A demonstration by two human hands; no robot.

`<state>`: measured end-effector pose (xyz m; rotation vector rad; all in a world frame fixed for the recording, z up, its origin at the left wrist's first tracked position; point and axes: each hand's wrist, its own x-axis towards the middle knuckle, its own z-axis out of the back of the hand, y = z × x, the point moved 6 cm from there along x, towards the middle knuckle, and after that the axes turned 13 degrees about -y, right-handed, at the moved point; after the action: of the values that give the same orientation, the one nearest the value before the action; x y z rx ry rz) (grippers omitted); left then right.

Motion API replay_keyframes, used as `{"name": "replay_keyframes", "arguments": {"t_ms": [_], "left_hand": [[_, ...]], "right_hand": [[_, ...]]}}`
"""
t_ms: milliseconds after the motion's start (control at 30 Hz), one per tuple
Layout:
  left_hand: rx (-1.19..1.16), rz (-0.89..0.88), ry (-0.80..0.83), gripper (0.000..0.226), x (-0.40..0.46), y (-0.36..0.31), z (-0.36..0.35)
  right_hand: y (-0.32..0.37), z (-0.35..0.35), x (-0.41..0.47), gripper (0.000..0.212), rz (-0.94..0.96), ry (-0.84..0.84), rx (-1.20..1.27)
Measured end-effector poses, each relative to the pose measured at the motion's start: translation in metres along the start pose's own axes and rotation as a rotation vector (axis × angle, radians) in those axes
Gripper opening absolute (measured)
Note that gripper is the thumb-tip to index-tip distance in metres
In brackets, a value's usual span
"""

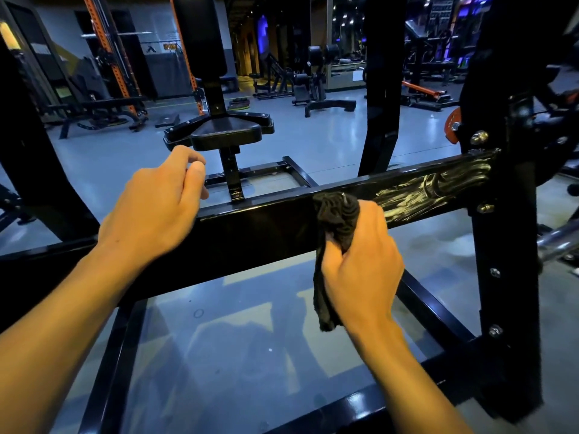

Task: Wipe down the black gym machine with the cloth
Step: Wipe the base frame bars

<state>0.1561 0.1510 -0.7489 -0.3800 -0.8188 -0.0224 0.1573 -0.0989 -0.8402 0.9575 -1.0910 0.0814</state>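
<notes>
Now, head view, hands: both bare forearms reach forward over the frame of a black gym machine (pixel 269 227).
Right hand: the right hand (pixel 360 264) has its fingers curled round a black cloth (pixel 336 220), gripping it bunched in the fist; the top of the bundle presses against the horizontal crossbar (pixel 416 195), and a loose tail of cloth hangs below the hand.
Left hand: the left hand (pixel 156 208) hangs above the left part of the same bar, fingers loosely curled, holding nothing; whether it touches the bar I cannot tell.
Crossbar: it runs from lower left up to the right, where it meets a black upright post (pixel 501 277) studded with bolts; pale wet smears streak its surface just right of the cloth, up to the post.
Machine seat: a black padded seat (pixel 225 133) with a tall backrest stands beyond the bar, between the two hands.
Floor: glossy grey floor (pixel 238 339) shows through the frame below the hands.
Background: other benches and an orange rack (pixel 109 54) stand well apart across the dim room.
</notes>
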Motion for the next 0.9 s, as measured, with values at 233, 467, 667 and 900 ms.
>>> {"name": "replay_keyframes", "arguments": {"t_ms": [233,467,667,900], "left_hand": [[-0.005,-0.004,0.001,0.026,0.0,0.003,0.002],[0.019,0.02,0.029,0.025,0.002,0.003,-0.002],[0.049,0.024,0.05,0.025,0.002,0.003,-0.003],[0.064,0.02,0.04,0.026,0.001,-0.001,-0.001]], "right_hand": [[0.008,-0.005,-0.007,0.019,0.112,0.107,0.018],[-0.014,0.01,0.011,0.015,0.023,-0.046,-0.087],[-0.01,0.002,0.005,0.016,0.119,0.072,-0.061],[-0.026,0.011,0.034,0.015,-0.044,-0.036,-0.019]]}}
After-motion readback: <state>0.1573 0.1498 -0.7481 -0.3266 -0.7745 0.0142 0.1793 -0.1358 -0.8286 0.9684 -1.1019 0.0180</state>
